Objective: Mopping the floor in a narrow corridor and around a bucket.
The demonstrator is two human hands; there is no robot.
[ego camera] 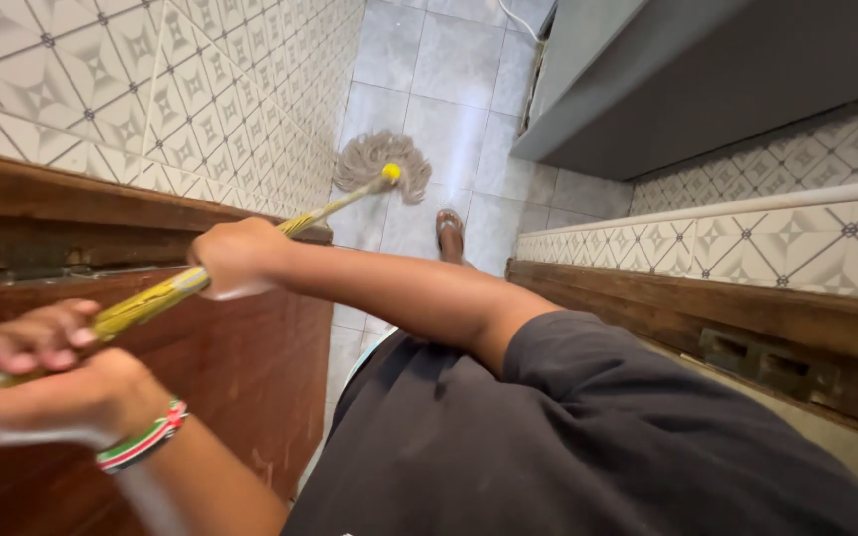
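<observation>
**Both hands on the mop**

The right hand point(235, 256) is clenched round the yellow mop handle point(250, 246); the left hand point(47, 382), wearing a striped wristband point(143, 444), grips its near end. The grey mop head point(381, 164) rests on the pale floor tiles point(449, 69), near a sandalled foot point(450, 233).

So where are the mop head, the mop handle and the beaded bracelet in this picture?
mop head point(381, 161), head view, on the middle of the pale strings spread on the floor.
mop handle point(141, 306), head view, on the yellow shaft between the two hands.
beaded bracelet point(143, 443), head view, on the striped band at the wrist.
</observation>
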